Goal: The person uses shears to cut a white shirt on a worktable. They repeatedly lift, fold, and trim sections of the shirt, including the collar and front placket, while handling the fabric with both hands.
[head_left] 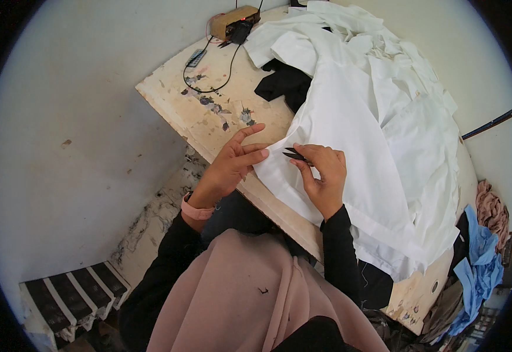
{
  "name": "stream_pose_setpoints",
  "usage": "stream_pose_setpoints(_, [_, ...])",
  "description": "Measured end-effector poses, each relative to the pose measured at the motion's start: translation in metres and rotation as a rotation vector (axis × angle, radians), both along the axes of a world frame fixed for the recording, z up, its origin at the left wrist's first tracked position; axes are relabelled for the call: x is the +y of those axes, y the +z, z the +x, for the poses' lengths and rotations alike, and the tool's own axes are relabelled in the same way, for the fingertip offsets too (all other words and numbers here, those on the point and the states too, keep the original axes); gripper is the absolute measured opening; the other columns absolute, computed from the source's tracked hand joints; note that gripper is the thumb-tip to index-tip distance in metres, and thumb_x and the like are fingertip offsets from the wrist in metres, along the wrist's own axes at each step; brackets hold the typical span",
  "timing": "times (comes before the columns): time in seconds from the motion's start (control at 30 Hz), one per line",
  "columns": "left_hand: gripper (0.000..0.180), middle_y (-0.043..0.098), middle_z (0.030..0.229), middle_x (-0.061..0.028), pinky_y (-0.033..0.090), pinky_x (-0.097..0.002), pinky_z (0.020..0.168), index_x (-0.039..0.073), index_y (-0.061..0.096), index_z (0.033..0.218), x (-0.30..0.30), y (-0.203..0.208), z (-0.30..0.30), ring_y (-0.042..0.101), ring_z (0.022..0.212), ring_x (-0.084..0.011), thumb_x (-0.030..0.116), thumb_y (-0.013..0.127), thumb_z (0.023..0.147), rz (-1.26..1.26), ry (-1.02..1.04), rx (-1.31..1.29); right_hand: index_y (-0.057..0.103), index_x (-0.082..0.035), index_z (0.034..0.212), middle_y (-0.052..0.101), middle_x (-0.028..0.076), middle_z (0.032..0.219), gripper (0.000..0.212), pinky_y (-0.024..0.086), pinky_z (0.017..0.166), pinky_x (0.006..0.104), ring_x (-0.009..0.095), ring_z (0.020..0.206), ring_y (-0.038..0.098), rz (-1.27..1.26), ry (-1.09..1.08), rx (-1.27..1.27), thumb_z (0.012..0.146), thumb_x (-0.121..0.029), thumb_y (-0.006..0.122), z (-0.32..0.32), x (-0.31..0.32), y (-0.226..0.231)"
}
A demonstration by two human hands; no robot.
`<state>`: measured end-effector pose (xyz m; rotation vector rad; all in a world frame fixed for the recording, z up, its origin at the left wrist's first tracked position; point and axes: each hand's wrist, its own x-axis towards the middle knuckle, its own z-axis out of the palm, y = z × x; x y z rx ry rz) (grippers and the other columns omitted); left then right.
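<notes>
Left hand [232, 164]: thumb and finger pinching white cloth [350, 141] by the surface's [171, 88] near edge. Right hand [323, 173]: gripping black snips [294, 154], blades apart, at the cloth.

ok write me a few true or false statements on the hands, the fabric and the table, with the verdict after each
1. The right hand holds black thread snips. True.
2. The blades point right, away from the other hand. False: they point left, toward the left hand.
3. The left hand's thumb touches the white fabric near its edge. True.
4. Both wrists are bare of any band. False: a pink wristband circles the left wrist.
5. All the cloth in view is white. False: a black cloth lies on the table, and a light blue cloth shows at the right.
6. A brown box sits on the table. True.
</notes>
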<state>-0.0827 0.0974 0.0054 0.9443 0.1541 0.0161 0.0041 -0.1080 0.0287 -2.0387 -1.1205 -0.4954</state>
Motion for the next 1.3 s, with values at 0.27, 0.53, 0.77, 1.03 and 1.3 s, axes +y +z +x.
stream_pose_setpoints(0.27, [0.064,0.071,0.118,-0.0131,0.054,-0.0165,0.068,0.003,0.034,0.151,-0.011,0.006,0.002,0.069,0.091,-0.0085,0.005,0.065,0.095,-0.051,-0.006,-0.005,0.074,-0.014,0.109,0.072,-0.001,0.098,0.026,0.04,0.075,0.0324,0.018,0.079,0.061,0.039,0.062,-0.038,0.083,-0.016,0.075,0.001,0.001,0.002])
stream_pose_setpoints(0.53, [0.063,0.068,0.12,-0.0153,0.058,-0.0262,0.085,0.0,0.034,0.15,-0.013,0.0,0.0,0.068,0.103,-0.0151,0.005,0.064,0.095,-0.171,-0.027,0.056,0.074,-0.013,0.104,0.072,-0.002,0.092,0.024,0.038,0.073,0.0314,0.017,0.074,0.059,-0.04,-0.03,-0.227,0.081,-0.011,0.078,0.0,0.004,0.001])
stream_pose_setpoints(0.77, [0.06,0.069,0.12,-0.0136,0.054,-0.0322,0.091,0.004,0.04,0.146,0.004,-0.011,-0.001,0.067,0.101,-0.0206,0.005,0.067,0.092,0.343,0.129,-0.004,0.066,-0.01,0.112,0.062,0.006,0.096,0.043,0.043,0.071,0.0358,0.023,0.077,0.06,0.056,-0.097,0.208,0.076,-0.027,0.083,-0.007,-0.013,-0.013])
stream_pose_setpoints(1.03, [0.056,0.058,0.121,-0.014,0.045,-0.043,0.096,0.008,0.055,0.129,0.011,-0.019,0.009,0.057,0.109,-0.0333,0.015,0.079,0.078,1.532,0.238,-0.263,0.068,-0.012,0.099,0.061,0.008,0.097,0.03,0.05,0.064,0.0378,0.031,0.071,0.062,-0.4,-0.279,0.267,0.076,-0.027,0.081,-0.007,-0.06,-0.049])
stream_pose_setpoints(1.3, [0.073,0.051,0.13,-0.0118,0.038,-0.0496,0.103,0.011,0.046,0.135,-0.076,-0.002,0.043,0.049,0.122,-0.0347,0.033,0.085,0.078,1.375,0.312,-0.844,0.059,0.003,0.094,0.057,0.001,0.081,0.002,0.045,0.071,0.0222,0.006,0.079,0.051,0.31,-0.01,0.755,0.096,0.001,0.059,-0.008,-0.054,-0.012])
